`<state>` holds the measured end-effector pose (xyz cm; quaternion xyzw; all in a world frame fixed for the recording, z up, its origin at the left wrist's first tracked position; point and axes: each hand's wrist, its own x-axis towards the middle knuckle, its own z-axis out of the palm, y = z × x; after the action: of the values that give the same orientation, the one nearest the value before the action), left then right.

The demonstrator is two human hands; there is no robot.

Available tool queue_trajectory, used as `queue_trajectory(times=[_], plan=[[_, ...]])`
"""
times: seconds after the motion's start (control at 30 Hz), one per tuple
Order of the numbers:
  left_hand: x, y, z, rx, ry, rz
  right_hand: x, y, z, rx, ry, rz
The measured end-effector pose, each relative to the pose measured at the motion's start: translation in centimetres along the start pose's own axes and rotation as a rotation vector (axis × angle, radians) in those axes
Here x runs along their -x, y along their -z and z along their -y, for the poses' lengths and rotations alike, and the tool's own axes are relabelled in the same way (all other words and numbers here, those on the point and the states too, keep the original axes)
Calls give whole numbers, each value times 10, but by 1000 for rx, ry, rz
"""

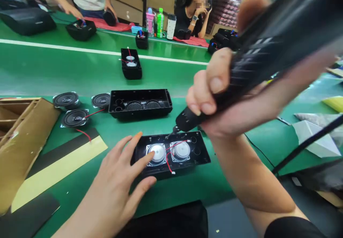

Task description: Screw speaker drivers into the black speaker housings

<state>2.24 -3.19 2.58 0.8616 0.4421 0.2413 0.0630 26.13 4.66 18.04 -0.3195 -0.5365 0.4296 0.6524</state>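
In my right hand [214, 91] is a black electric screwdriver [257, 52], its tip pointing down and left over the near speaker housing [198, 156]. Whether the tip touches anything there I cannot tell. Two silver-backed speaker drivers, a left one [160, 153] and a right one [182, 150], sit in this black housing with red wires and white plugs. My left hand [120, 170] lies across the housing's left end, fingers spread, the index fingertip on the left driver. Behind it stands a second black housing [140, 115] with no drivers inside.
Three loose speaker drivers [75, 117] lie left, by a cardboard box [26, 134] and yellow-and-black strips [61, 170]. Another housing [131, 66] rides on the green belt [88, 66]. Two people, bottles [160, 22] and a cup [171, 25] are across it. A black cable [308, 145] runs at right.
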Motion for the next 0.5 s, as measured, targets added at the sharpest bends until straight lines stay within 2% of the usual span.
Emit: queue_trajectory(times=[0.1,0.2,0.33,0.5], plan=[[10,-7,-8,11,6,21,-2,-25,-35,-152,43,160],[11,-17,-7,64,21,22,2,-38,-65,-246,11,266],[10,-24,-3,139,56,-12,8,-45,-91,-259,-30,304],[10,-27,-2,161,53,-28,13,-46,-107,-250,-74,313]])
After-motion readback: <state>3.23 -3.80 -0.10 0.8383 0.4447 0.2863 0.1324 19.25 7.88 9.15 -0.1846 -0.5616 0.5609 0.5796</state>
